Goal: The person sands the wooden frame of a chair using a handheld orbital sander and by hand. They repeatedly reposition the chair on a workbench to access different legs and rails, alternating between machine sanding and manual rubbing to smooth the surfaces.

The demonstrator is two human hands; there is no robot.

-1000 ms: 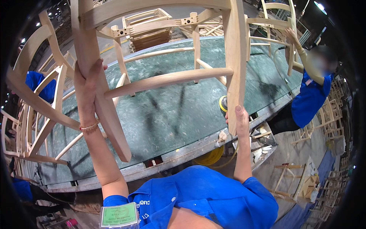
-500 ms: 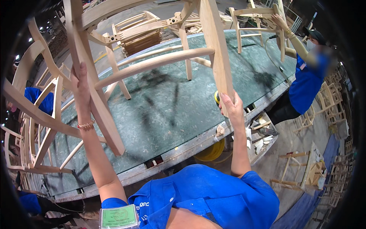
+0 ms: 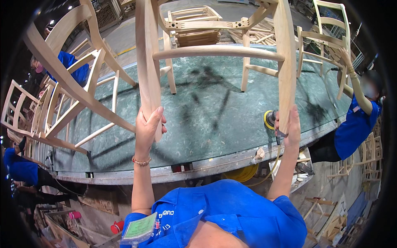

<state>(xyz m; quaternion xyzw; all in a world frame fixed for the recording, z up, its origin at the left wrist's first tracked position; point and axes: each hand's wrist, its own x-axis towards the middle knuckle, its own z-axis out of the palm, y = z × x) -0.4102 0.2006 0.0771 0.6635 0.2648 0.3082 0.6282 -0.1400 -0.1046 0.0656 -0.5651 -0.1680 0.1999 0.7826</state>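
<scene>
Right at the bottom edge, the person's blue shirt (image 3: pixel 223 215), a green badge (image 3: pixel 138 228) clipped at the chest on the left. Both forearms rise from it toward the worktable (image 3: pixel 198 124). Left hand (image 3: pixel 148 126), beaded bracelet at the wrist, is wrapped around one leg of an unfinished wooden chair frame (image 3: pixel 215 53), thumb up along the wood. Right hand (image 3: pixel 288 124) is closed round the other leg, fingers curled behind it. The frame is held up above the near half of the table, clear of the surface, a round rung joining the two gripped legs.

Just beside the right hand, on the table's near edge, a sander with a yellow disc (image 3: pixel 269 119); its hose drops below the rim toward a yellow bucket (image 3: pixel 244 173). Under the table's near left corner, a red canister (image 3: pixel 117 226) on the floor.

The table itself: a broad grey-green top, scuffed and streaked with dark marks, with a pale metal rim. On its left side another bare chair (image 3: pixel 78 82) lies tilted. At its far side, more chair frames (image 3: pixel 194 25) are stacked. At its right end, a co-worker in blue (image 3: pixel 355 128) reaches up to a standing chair (image 3: pixel 326 37). Left of the table, another person in blue (image 3: pixel 72 66) behind the tilted chair, and a third (image 3: pixel 20 169) low down. Beyond the table, a concrete workshop floor with a yellow line.
</scene>
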